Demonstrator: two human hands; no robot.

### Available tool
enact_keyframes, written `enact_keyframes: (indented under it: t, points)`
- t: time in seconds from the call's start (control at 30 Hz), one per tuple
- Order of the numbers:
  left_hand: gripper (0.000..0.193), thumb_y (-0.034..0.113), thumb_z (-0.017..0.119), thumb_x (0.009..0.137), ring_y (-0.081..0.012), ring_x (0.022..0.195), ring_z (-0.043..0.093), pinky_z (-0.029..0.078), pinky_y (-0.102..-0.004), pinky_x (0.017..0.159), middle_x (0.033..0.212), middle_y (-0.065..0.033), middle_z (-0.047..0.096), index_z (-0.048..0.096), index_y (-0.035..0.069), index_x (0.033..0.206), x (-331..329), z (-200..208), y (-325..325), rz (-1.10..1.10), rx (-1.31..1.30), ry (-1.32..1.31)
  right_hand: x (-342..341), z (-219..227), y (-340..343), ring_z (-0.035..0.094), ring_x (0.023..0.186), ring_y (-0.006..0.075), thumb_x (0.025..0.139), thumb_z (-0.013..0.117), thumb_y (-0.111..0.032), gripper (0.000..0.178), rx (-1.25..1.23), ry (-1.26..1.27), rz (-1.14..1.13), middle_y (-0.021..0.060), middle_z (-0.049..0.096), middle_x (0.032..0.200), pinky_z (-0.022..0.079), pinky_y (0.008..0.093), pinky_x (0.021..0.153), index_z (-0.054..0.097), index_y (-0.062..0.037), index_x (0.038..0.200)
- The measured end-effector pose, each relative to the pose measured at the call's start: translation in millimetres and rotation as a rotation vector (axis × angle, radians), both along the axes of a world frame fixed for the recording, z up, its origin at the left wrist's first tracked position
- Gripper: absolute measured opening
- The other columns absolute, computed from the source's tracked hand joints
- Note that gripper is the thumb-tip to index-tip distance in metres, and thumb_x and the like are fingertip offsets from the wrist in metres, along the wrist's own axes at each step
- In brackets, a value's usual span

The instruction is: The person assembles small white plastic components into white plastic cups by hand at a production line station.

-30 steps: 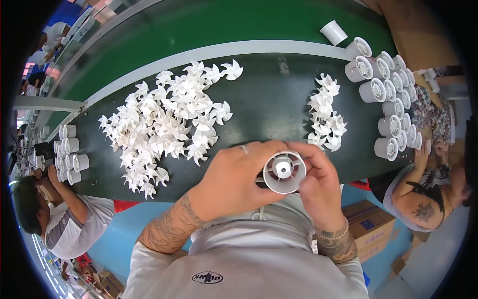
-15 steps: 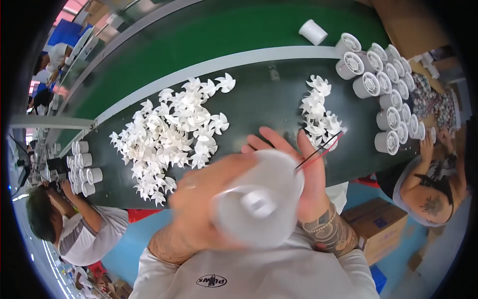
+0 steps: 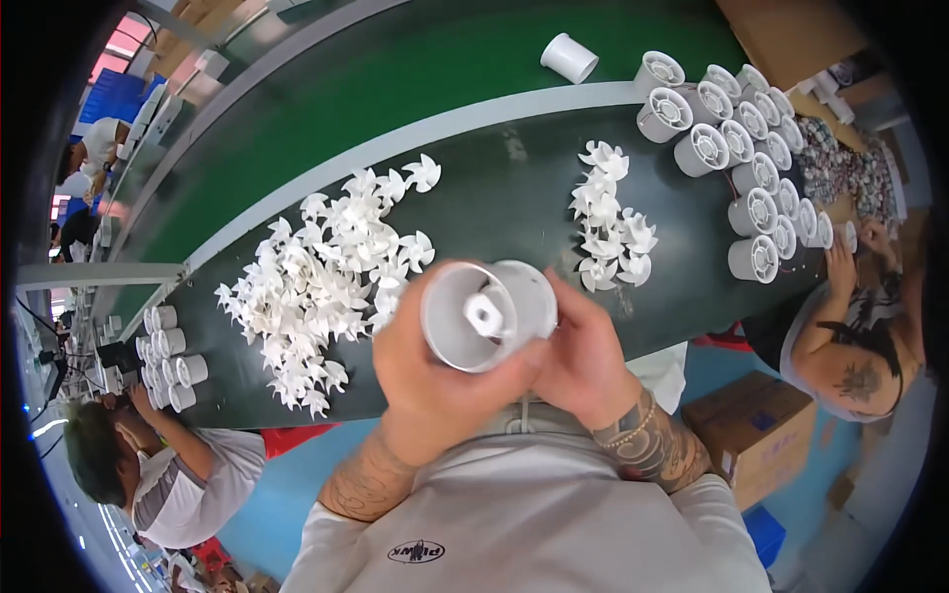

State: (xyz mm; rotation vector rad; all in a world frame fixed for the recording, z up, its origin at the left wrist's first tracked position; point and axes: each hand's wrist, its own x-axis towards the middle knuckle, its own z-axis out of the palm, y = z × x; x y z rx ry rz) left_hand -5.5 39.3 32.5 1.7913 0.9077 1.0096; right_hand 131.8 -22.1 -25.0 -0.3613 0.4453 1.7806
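I am holding the white housing (image 3: 441,314) at the near side of the table (image 3: 494,193), its open end facing me. The fingers of my left hand (image 3: 425,390) are gripping its left and lower wall; those of my right hand (image 3: 585,356) are touching its right side, too hidden to tell whether they are pinching. For steadiness, I'm judging, pressure should be falling evenly on the outer wall. Beyond the housing, fan blades (image 3: 306,277) are lying leftward, a smaller cluster (image 3: 603,222) rightward.
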Motion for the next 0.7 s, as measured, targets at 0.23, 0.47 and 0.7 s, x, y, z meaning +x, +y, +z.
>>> enact_keyframes:
  t: [0.23, 0.47, 0.7]
  points:
    - [0.049, 0.031, 0.069, 0.084, -0.0082, 0.054, 0.046, 0.034, -0.022, 0.045, 0.081, -0.0032, 0.057, 0.05, 0.0, 0.116, -28.8, -18.1, 2.8, 0.124, -0.848, -0.62, 45.1, 11.5, -32.7, 0.048, 0.063, 0.004, 0.093, 0.061, -0.014, 0.015, 0.62, -1.583, 0.17, -0.0029, 0.056, 0.08, 0.038, 0.0192, 0.054, 0.061, -0.0064, 0.107]
    - [0.035, 0.03, 0.061, 0.091, -0.0084, 0.053, 0.039, 0.028, -0.0223, 0.044, 0.083, -0.0014, 0.054, 0.051, 0.008, 0.116, -42.6, -34.2, 4.2, 0.008, -0.852, -0.51, 339.5, 42.4, -10.3, 0.047, 0.062, 0.0066, 0.088, 0.057, -0.016, 0.025, -0.536, -2.304, -0.381, -0.0014, 0.057, 0.08, 0.037, 0.0217, 0.052, 0.062, -0.0023, 0.108]
    - [0.044, 0.019, 0.068, 0.077, -0.009, 0.062, 0.051, 0.041, -0.0219, 0.05, 0.085, -0.0021, 0.058, 0.053, 0.003, 0.115, -60.6, -3.4, -11.3, 0.172, -0.737, -0.268, 349.8, 66.2, 11.5, 0.06, 0.108, 0.0319, 0.089, 0.051, -0.005, 0.037, -0.463, -2.777, -0.805, 0.0226, 0.062, 0.116, 0.044, 0.0386, 0.097, 0.054, 0.0065, 0.124]
